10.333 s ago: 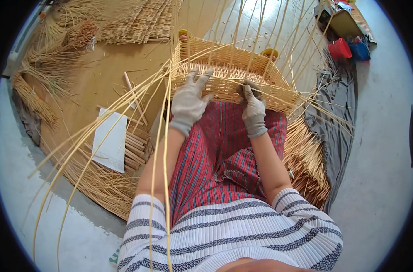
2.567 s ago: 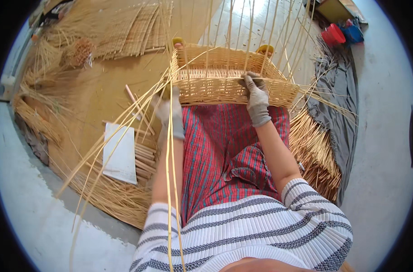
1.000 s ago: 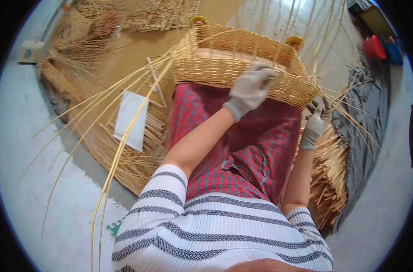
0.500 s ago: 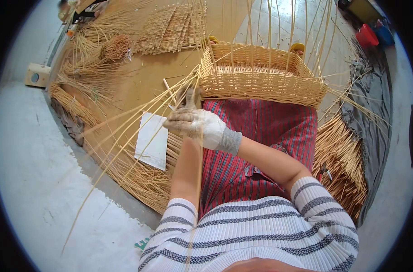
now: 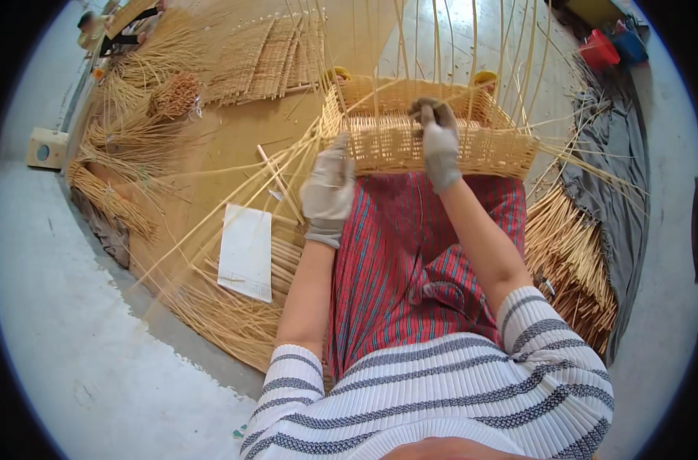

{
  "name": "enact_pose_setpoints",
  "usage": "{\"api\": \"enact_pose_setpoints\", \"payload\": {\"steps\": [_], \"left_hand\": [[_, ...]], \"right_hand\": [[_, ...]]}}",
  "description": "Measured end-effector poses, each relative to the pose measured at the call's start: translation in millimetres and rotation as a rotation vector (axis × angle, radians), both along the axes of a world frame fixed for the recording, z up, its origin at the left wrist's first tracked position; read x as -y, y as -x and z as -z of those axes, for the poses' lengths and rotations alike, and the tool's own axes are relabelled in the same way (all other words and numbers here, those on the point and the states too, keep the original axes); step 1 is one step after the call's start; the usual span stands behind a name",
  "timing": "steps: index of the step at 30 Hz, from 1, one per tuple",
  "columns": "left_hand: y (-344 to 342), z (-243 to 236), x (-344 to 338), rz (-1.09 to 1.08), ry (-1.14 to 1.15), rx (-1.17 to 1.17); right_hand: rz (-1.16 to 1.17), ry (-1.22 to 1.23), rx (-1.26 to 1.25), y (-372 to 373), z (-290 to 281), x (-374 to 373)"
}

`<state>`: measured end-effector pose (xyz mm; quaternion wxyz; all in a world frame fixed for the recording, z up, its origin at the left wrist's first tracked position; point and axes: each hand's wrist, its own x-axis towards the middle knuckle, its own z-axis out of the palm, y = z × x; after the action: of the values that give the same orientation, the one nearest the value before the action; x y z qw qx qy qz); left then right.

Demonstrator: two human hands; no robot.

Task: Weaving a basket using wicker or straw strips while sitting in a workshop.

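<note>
Basket (image 5: 387, 151) lies ahead of the person, long axis running left-right. Right hand (image 5: 437, 142) is over basket's near rim, around mid-length, so it's the one closer to basket's middle; fingers curled in, can't tell if a strand is pinched. Left hand (image 5: 330, 188) is at basket's near left corner, fingers mostly straight, hold unclear. Long strands (image 5: 304, 142) fan out from basket's left end. 1 white sheet (image 5: 245, 253) left of basket, stick pile (image 5: 571, 245) right of basket.
</note>
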<state>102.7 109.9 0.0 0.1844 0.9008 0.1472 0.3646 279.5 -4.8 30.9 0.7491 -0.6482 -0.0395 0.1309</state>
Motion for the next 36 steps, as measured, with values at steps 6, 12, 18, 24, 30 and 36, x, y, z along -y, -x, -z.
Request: {"api": "enact_pose_setpoints", "payload": {"steps": [6, 12, 18, 24, 30, 36], "left_hand": [[-34.1, -14.8, 9.7, -0.184, 0.299, -0.677], [-33.1, -6.4, 3.3, -0.197, 0.223, -0.736], [-72.7, -6.5, 42.6, 0.012, 0.027, -0.413], [-92.3, 0.9, 65.7, -0.005, 0.152, -0.595], [-97.0, 16.3, 65.3, -0.054, 0.149, -0.711], [-117.4, -26.4, 85.6, -0.010, -0.256, -0.308]], "right_hand": [[-0.042, 0.201, 0.930, -42.6, -3.8, -64.7], [-0.270, -0.261, 0.530, -52.6, -9.6, -10.0], [-0.052, 0.324, 0.938, -62.8, 37.4, 45.9], [-0.318, 0.287, 0.637, -128.8, 11.6, 11.2], [-0.203, 0.099, 0.730, -101.3, 3.5, 46.0], [0.185, 0.017, 0.355, -78.2, 24.2, 133.6]]}}
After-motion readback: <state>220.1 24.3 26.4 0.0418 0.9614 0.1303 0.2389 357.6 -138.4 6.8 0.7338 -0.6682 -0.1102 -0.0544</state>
